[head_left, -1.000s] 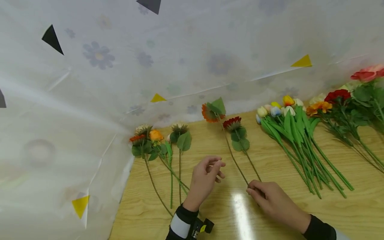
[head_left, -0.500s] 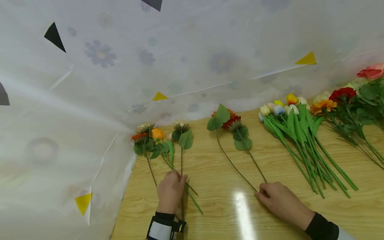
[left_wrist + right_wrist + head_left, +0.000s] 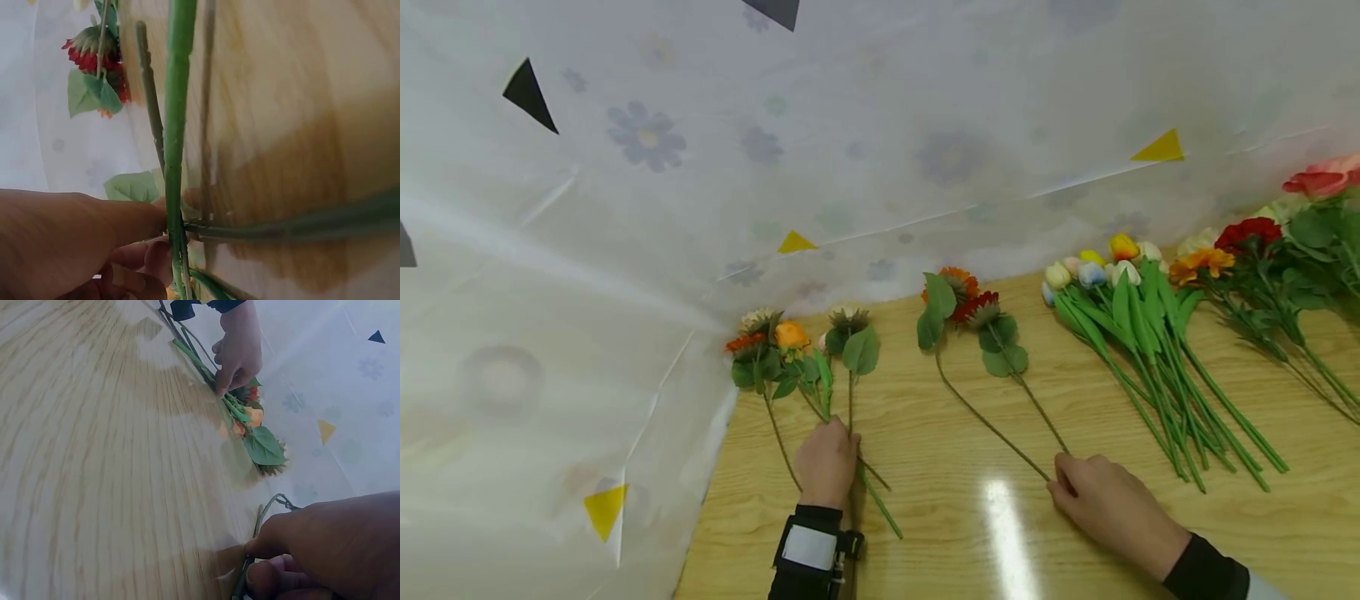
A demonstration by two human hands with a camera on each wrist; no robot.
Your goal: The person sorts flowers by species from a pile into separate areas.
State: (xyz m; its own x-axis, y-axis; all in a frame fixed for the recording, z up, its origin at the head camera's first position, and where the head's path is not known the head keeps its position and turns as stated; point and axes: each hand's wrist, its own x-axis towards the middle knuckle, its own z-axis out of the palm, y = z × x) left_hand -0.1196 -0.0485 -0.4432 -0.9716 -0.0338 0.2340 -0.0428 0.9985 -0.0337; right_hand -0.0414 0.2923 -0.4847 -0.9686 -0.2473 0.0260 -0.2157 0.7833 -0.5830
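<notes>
My left hand (image 3: 827,462) is down at the left group of flowers, its thumb and fingers pinching the stems. A thick green stem (image 3: 176,112) crosses right at these fingertips in the left wrist view. Heads in this group include an orange rose (image 3: 792,335), an orange-red flower (image 3: 745,343) and a cream flower (image 3: 847,317). Lower down on the right, my right hand (image 3: 1112,504) pinches the stem ends of two flowers. These are an orange flower (image 3: 962,282) and a dark red flower (image 3: 977,308), whose heads overlap toward the wall. The palm hides their stem ends.
A bunch of tulips (image 3: 1138,333) lies on the wooden table (image 3: 940,517) right of the held pair. Beyond it are a red flower (image 3: 1247,237), an orange one and a pink one (image 3: 1326,177). Patterned white sheeting (image 3: 865,125) borders the table's back and left.
My left hand has moved left and down from the air onto the left stems. The orange flower has turned over beside the red one as my right hand shifted slightly right.
</notes>
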